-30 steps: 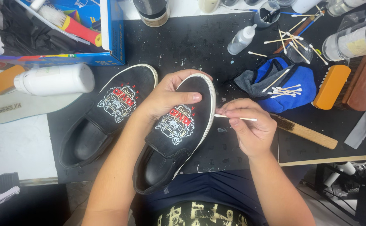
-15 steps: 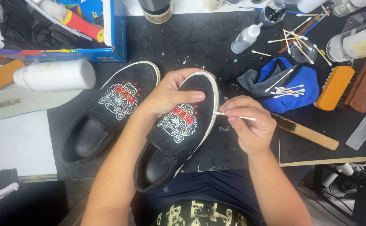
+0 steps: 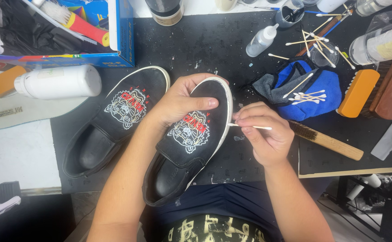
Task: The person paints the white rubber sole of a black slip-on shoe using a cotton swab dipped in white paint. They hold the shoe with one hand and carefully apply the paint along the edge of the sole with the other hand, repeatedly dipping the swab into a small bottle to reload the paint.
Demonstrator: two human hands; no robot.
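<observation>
At frame centre the left hand (image 3: 182, 101) still clamps the black slip-on shoe (image 3: 191, 143), while the right hand (image 3: 263, 134) pinches a cotton swab (image 3: 249, 127) against its white sole edge (barely shifted from a moment ago). The second shoe (image 3: 115, 121) lies left on the worktop (image 3: 214, 40), spare swabs (image 3: 305, 95) upper right.

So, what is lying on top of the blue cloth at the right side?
Several cotton swabs lie on the blue cloth, and one longer swab crosses its grey part. What lies under the cloth cannot be seen, since it covers the mat there.
</observation>
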